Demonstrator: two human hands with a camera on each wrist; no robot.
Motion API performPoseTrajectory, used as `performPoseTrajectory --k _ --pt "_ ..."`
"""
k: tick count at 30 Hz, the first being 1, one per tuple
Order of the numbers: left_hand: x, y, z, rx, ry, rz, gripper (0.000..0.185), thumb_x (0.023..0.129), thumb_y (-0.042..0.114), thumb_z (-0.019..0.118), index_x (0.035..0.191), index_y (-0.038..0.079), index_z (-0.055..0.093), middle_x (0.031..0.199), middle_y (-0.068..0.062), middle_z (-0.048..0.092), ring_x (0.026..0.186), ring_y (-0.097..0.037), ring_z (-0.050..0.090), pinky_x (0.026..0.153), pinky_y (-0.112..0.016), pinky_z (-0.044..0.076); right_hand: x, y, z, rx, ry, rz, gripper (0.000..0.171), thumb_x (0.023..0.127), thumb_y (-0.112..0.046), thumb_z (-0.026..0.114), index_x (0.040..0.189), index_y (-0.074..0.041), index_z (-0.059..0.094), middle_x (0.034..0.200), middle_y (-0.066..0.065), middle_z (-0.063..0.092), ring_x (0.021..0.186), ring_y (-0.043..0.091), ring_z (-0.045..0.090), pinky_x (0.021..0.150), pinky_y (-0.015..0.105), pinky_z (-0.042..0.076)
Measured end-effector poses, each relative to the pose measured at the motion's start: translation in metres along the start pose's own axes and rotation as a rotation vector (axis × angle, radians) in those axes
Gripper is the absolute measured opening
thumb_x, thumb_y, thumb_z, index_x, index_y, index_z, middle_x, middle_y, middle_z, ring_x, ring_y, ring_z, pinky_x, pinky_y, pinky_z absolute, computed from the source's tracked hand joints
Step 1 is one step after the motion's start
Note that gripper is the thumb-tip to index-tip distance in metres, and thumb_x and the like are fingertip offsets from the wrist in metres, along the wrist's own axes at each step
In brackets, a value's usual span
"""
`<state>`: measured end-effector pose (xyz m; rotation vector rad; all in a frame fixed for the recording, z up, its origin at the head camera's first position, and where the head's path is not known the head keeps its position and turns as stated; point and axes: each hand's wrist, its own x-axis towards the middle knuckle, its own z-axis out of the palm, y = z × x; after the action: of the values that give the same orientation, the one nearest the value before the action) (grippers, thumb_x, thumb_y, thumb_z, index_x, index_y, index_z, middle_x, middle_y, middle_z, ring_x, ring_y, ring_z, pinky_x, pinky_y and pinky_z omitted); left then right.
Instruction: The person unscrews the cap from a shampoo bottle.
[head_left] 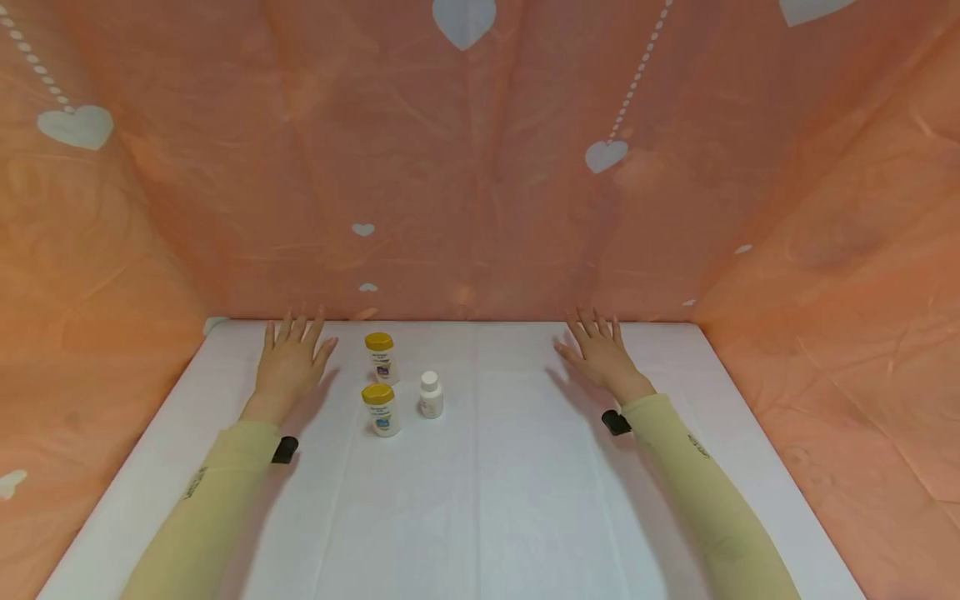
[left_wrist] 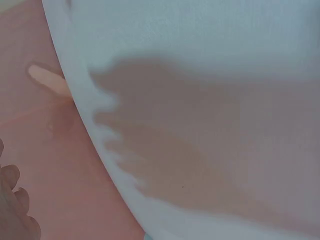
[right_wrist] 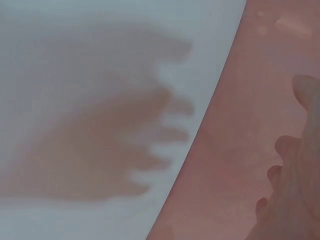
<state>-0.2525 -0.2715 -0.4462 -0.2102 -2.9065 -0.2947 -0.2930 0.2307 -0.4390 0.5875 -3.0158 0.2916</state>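
Note:
In the head view my left hand hovers over the left part of the table, fingers spread and straight, holding nothing. Just to its right stand two white bottles with yellow caps, a rear one with a purple mark and a front one with a blue mark. A smaller all-white bottle stands upright beside them. My right hand is likewise spread over the right part, far from the bottles. Fingertips of the left hand and right hand enter the wrist views, with blurred hand shadows below.
A white cloth covers the table. Orange curtains with white hearts rise along its back and both sides. A dark wrist device sits under the left sleeve, another device under the right.

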Motion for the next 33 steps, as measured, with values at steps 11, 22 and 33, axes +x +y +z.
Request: performPoseTrajectory --k 11,22,33 --pt "-0.004 0.0 -0.008 -0.012 -0.001 0.003 0.066 0.103 0.048 0.028 0.152 0.004 0.019 0.153 -0.027 0.017 0.141 -0.043 0.004 0.112 -0.057 -0.008 0.001 -0.004 -0.005 0.007 -0.006 -0.01 0.073 0.1 -0.049 0.041 0.154 -0.008 0.013 0.158 0.017 0.004 0.142 0.041 0.002 0.111 0.06 -0.003" --pt "-0.006 -0.004 -0.017 -0.033 0.019 0.031 0.066 0.103 0.044 0.033 0.153 0.004 0.014 0.154 -0.028 0.012 0.14 -0.045 0.004 0.112 -0.056 -0.01 0.004 -0.01 -0.013 0.064 0.098 -0.091 0.074 0.099 -0.046 0.048 0.152 -0.003 0.019 0.155 0.02 0.019 0.14 0.041 0.015 0.112 0.059 0.012" --pt "-0.01 -0.005 -0.03 -0.154 0.031 0.052 0.067 0.103 0.041 0.038 0.152 0.002 0.016 0.151 -0.03 0.017 0.139 -0.048 0.009 0.111 -0.058 -0.007 -0.002 -0.029 -0.029 0.268 0.144 -0.163 0.074 0.095 -0.039 0.059 0.15 -0.004 0.024 0.151 0.02 0.026 0.138 0.035 0.024 0.11 0.053 0.025"
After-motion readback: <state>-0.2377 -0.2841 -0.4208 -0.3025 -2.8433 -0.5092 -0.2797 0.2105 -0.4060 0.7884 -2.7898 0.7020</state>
